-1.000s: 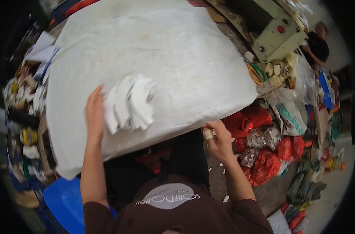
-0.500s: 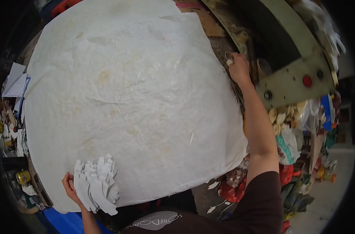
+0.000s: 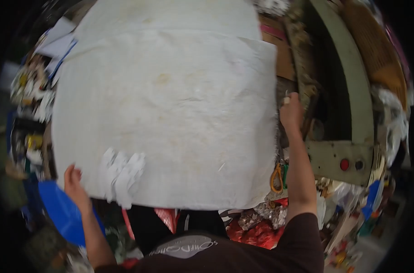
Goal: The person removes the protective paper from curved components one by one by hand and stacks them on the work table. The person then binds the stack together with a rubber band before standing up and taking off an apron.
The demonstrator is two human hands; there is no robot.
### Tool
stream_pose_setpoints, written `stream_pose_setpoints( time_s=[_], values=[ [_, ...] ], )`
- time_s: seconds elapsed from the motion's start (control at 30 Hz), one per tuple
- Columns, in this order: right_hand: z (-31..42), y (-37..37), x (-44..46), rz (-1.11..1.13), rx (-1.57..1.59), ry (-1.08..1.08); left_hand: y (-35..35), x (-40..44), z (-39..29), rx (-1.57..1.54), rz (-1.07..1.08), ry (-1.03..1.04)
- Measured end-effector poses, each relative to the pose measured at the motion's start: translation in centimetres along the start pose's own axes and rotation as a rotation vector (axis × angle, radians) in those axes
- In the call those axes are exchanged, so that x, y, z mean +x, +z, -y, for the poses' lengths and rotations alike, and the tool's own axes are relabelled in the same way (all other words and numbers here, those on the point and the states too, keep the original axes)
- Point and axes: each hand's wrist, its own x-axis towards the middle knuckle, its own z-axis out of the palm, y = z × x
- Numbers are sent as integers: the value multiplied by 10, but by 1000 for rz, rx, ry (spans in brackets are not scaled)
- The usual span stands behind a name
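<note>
A broad table covered with a wrinkled white sheet [image 3: 170,109] fills the middle of the view. Near its front left edge lies a loose pile of white curved strips [image 3: 122,175]. Just left of the pile, my left hand [image 3: 75,184] is raised with fingers apart, holding nothing and not touching the strips. My right hand [image 3: 291,109] is at the sheet's right edge, beside the green machine, its fingers bent together around something I cannot make out. A light wrap shows on one finger. A thin white sliver [image 3: 222,167] lies on the sheet.
A green machine housing with a red button [image 3: 344,164] stands at the right. Orange-handled scissors [image 3: 276,178] hang by the sheet's right edge. Red bags [image 3: 257,234] are below the front edge, a blue container [image 3: 66,214] at lower left, and papers [image 3: 56,38] at upper left.
My right hand has gone from the front edge to the table's right side. The strips now lie lower left than a second ago, and my left hand is apart from them. The view has shifted.
</note>
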Motion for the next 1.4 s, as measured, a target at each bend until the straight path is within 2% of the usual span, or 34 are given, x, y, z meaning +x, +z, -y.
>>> stream_pose_setpoints(
  time_s=[0.03,0.07,0.1,0.17,0.23,0.37,0.43,0.47,0.53,0.57,0.6,0.63,0.67,0.7,0.73,0.77,0.8,0.83,0.87,0.9,0.93,1.0,1.07,1.17,1.23,1.3,1.4],
  values=[
    [14,-8,-10,5,173,-135,8,-12,-44,48,27,4],
    [27,-15,-22,19,352,-261,14,-22,-70,-71,100,54],
    [48,-24,-38,61,378,-301,20,-30,-98,-161,201,158],
    [91,-46,-76,346,805,-516,31,-36,-150,-139,442,358],
    [129,-58,-114,595,1150,-584,47,-41,-193,-149,578,457],
    [176,-81,-173,917,1373,-509,67,-45,-218,-217,725,533],
    [182,-85,-189,960,1399,-504,62,-42,-221,-442,1158,91],
    [184,-87,-196,1037,1497,-421,57,-41,-217,-441,1162,87],
    [189,-86,-200,1096,1597,-337,48,-34,-209,-994,1392,-377],
    [188,-84,-201,1239,1695,-214,38,-27,-207,-1195,1396,-537],
    [189,-82,-204,1377,1788,-79,27,-15,-202,-1194,1410,-549],
    [200,-82,-207,1232,1616,-155,18,3,-196,-884,1376,-250],
    [206,-78,-207,1216,1615,-138,11,19,-191,-579,1307,42],
    [211,-69,-205,1089,1196,-435,6,32,-188,-210,1231,249],
    [216,-57,-205,944,763,-682,9,46,-171,-215,1248,241],
    [222,-36,-210,829,634,-637,20,59,-141,-68,1126,507],
    [223,-13,-212,830,632,-615,31,73,-114,74,984,777],
    [221,10,-212,708,551,-557,41,90,-90,64,1001,785],
    [220,29,-214,592,468,-498,51,104,-66,164,961,912],
    [222,45,-217,592,460,-479,59,113,-48,263,914,1036],
    [225,58,-221,601,420,-459,64,117,-36,251,932,1037],
    [227,78,-227,614,374,-420,74,125,-20,346,1051,709],
    [228,91,-230,724,460,-254,77,127,-9,375,1109,702],
    [241,84,-234,823,489,-210,77,122,11,429,1164,713],
    [246,82,-238,826,476,-201,79,120,15,443,1173,738],
    [247,83,-244,839,465,-202,80,117,15,399,1172,656],
    [245,87,-249,808,513,-154,80,115,13,453,1212,639]
  ],
)
